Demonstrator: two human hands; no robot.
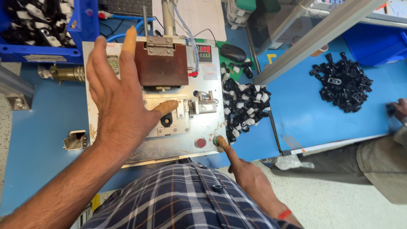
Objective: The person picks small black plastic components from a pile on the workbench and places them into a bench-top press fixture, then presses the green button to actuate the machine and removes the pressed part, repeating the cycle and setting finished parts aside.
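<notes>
over the press plate: one hand spread, one finger on a button

above the small bench machine [178, 123], the left hand [116, 99] hovers flat and spread, gripping nothing. two of its fingers wear tan rubber covers: one on a raised fingertip and one on the thumb, which lies just beside a single black plastic part [166, 120] seated in the metal fixture. the right hand [246, 174] is curled except for one straight index finger, whose tip presses the green button [217, 140] at the plate's front edge. one red button [200, 142] sits just beside it, untouched.

behind the fixture stands one brown hinged block [163, 63], and one small display [204, 51] shows two rows of lit digits. two heaps of black clips lie on the blue table [305, 114]: the near heap [246, 104], mixed with white pieces, touches the machine's right side, and the far heap [341, 81] lies well apart; neither can be counted. one blue bin [46, 27] at the upper left holds more parts and is cut off by the frame.

another person's hand [398, 111] shows at the right edge, mostly cut off, so its grip is unclear. the checked shirt hides the right wrist and the table's near edge.
</notes>
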